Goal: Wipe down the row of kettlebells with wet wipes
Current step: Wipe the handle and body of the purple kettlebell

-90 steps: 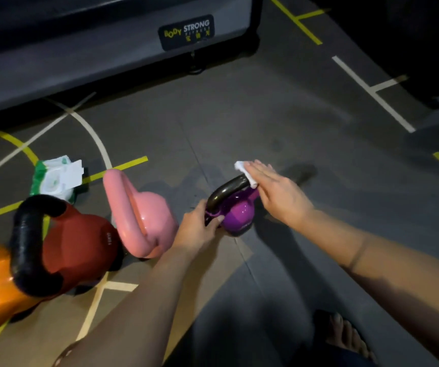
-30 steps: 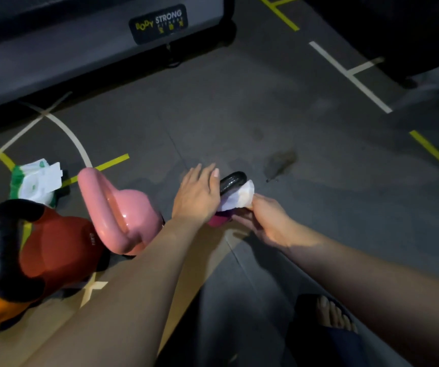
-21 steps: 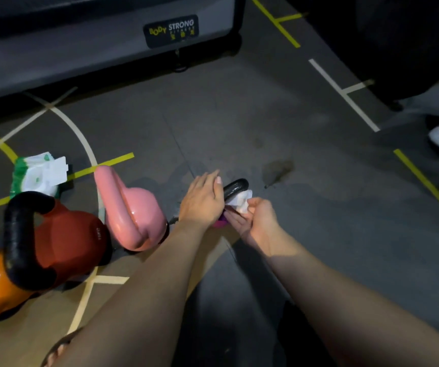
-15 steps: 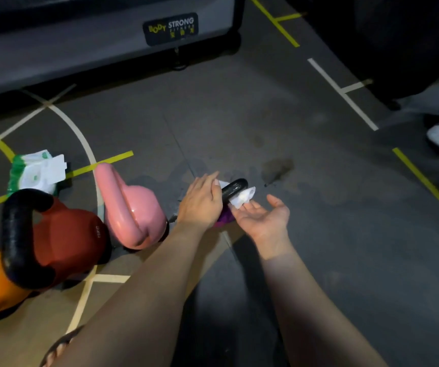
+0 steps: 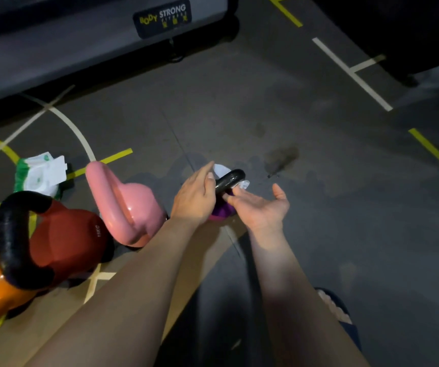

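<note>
Purple bell (image 5: 222,211) at the right end of the row, just beside the pink bell (image 5: 133,207), on the floor (image 5: 319,207). Its black handle (image 5: 230,180) carries the wipe (image 5: 221,169), draped loose with white showing on both sides. The main risk, as judged from here, is that neither of your hands pinches the wipe, so a nudge of the handle could let it slide onto the floor and pick up dirt. Second risk: the bell seems steadied only by a flat palm, and its round body could roll if you lean on it sideways. Your left hand (image 5: 194,197) lies over the near end of the handle and the bell's top, fingers (image 5: 204,173) almost straight and gripping nothing; the thumb is hidden. Your right hand (image 5: 260,207) is turned palm up and fully released, thumb spread wide. Its fingertips (image 5: 235,194) reach under the handle toward the wipe's hanging edge — touching or just short, it cannot be told.
</note>
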The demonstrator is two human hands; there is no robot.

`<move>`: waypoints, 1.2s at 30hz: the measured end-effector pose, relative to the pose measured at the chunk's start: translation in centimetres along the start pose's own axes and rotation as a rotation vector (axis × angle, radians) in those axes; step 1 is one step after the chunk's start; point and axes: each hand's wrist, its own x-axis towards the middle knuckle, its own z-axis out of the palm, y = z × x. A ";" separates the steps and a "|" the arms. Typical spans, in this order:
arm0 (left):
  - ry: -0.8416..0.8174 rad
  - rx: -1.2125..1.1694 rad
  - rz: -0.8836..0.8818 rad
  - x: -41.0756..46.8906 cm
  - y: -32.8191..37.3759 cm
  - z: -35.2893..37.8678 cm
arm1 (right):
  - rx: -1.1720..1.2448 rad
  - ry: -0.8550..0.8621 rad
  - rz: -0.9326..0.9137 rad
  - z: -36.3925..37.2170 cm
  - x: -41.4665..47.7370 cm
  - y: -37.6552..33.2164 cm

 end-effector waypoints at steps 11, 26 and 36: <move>0.016 -0.002 -0.019 -0.2 0.3 0.1 | 0.067 0.201 -0.155 1.6 -0.1 0.4; 0.002 -0.004 -0.021 0.1 0.9 -0.1 | -0.076 0.206 -0.144 1.8 1.2 -0.7; 0.003 -0.004 -0.029 0.2 0.7 -0.2 | -0.294 0.222 -0.288 1.4 -0.5 1.8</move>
